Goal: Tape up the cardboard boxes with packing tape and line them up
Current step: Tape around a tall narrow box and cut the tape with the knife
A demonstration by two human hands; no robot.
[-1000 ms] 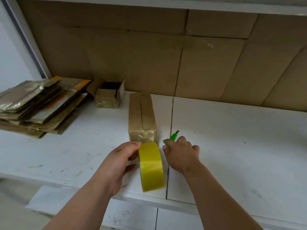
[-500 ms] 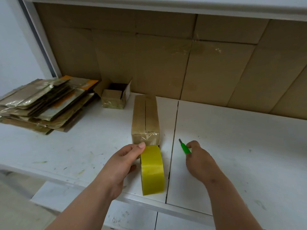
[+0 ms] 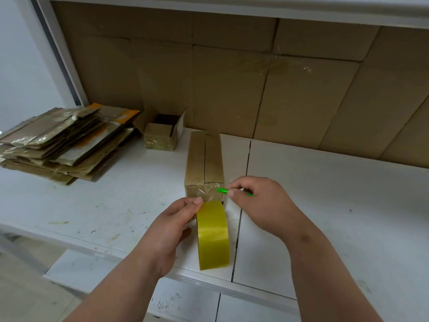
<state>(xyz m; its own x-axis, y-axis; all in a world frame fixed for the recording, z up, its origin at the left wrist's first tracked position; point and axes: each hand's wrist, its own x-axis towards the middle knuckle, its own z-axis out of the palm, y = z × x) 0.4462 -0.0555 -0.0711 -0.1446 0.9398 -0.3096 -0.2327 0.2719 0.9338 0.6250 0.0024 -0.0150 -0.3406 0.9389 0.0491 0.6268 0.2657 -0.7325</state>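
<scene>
A long narrow cardboard box point(image 3: 204, 159) lies on the white shelf point(image 3: 325, 205), its near end covered with clear tape. A yellowish roll of packing tape point(image 3: 213, 235) stands on edge right in front of it. My left hand point(image 3: 171, 228) grips the roll from its left side, thumb at the top. My right hand point(image 3: 257, 203) pinches a small green cutter point(image 3: 224, 191), whose tip points left at the box's near top corner, just above the roll.
A small open cardboard box point(image 3: 162, 133) sits at the back, left of the long box. A pile of flattened cartons point(image 3: 62, 142) lies at far left. Large brown cartons point(image 3: 278, 89) line the back of the shelf. A seam point(image 3: 241, 205) splits the shelf boards.
My right hand has lifted the green cutter from the shelf at the right and brought it left to the box's near end. The left hand stays on the tape roll.
</scene>
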